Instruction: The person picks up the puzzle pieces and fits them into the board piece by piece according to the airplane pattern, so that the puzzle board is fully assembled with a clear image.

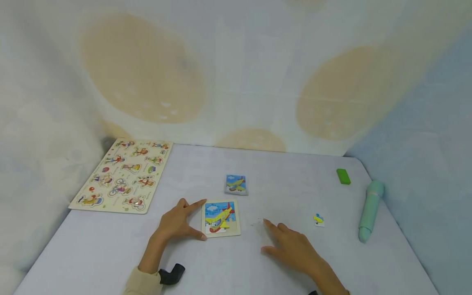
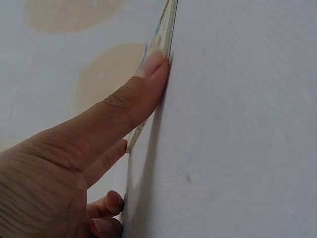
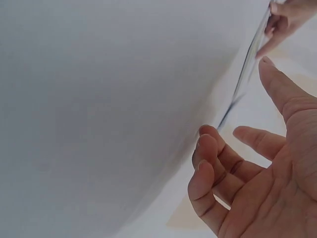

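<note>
A small jigsaw puzzle [image 1: 221, 213] with a yellow and red airplane on blue lies in its pale tray on the white table. My left hand [image 1: 179, 221] holds it by its left corners, index finger at the upper one and thumb at the lower. In the left wrist view the thumb [image 2: 148, 74] lies over the tray's edge. A bare tan patch shows at the picture's lower right. Right of the puzzle, my right hand [image 1: 293, 248] is low over the table with nothing in it, fingers loosely bent. Farther right lies a loose yellow-and-blue puzzle piece [image 1: 318, 220].
Behind the puzzle lies a small square airplane picture [image 1: 236, 184]. A large board with figures [image 1: 121, 176] occupies the back left. On the right are a green block [image 1: 343, 176] and a mint-green stick-shaped thing [image 1: 371, 211] near the table's edge. Fabric walls rise behind and beside the table.
</note>
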Demonstrator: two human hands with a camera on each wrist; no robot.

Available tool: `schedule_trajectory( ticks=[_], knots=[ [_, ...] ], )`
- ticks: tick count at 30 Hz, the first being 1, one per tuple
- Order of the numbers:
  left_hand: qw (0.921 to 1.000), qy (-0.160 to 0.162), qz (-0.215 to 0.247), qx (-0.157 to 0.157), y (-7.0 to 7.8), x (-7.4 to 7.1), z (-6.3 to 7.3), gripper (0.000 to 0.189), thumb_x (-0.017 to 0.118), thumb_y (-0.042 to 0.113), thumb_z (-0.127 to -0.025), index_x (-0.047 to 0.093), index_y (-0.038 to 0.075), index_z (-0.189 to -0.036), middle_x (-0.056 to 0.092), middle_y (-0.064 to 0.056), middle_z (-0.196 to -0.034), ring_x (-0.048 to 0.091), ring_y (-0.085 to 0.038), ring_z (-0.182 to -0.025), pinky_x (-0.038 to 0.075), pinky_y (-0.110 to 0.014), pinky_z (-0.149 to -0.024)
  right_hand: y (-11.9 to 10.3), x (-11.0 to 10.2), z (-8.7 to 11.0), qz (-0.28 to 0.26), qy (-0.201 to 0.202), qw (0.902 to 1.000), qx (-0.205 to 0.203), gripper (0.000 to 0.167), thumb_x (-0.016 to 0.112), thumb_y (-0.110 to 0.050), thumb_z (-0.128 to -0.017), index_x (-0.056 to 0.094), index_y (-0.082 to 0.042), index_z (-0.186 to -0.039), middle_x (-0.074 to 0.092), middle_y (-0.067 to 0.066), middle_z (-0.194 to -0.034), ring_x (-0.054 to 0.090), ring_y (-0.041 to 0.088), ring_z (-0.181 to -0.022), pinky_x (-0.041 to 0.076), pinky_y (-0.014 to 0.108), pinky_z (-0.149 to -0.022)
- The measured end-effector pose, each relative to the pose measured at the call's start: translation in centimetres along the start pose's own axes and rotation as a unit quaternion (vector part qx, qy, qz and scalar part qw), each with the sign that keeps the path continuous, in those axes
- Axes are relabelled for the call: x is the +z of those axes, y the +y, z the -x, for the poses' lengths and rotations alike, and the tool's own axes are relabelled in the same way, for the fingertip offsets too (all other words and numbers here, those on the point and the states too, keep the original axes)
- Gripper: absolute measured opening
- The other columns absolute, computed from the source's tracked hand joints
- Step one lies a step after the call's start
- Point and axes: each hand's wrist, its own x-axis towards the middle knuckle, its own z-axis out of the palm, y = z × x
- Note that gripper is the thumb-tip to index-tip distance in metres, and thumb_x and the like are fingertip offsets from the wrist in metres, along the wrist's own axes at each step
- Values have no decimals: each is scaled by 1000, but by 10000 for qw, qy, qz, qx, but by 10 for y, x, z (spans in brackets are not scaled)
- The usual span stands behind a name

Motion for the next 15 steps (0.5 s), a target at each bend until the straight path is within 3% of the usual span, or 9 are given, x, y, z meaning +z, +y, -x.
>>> schedule_trajectory(
  ticks=[5, 15],
  knots=[
    [10000, -17, 0, -7, 0, 0, 0, 109, 93, 56, -50, 50, 31, -146, 39, -4, -94, 40, -17, -73, 31, -31, -59, 20, -8, 7, -378, 29, 9985, 393, 76, 72, -55, -82, 48, -24, -148, 55, -10, -95, 50, 5, -78, 50, 33, -76],
    [10000, -56, 22, -48, 0, -1, 0, 109, 93, 56, -50, 49, 32, -147, 39, -5, -95, 40, -17, -73, 31, -32, -60, 54, -15, 15, -550, 469, 9968, 334, 72, 72, -51, -85, 51, -19, -146, 49, -9, -85, 37, 3, -60, 36, 23, -59]
  ],
)
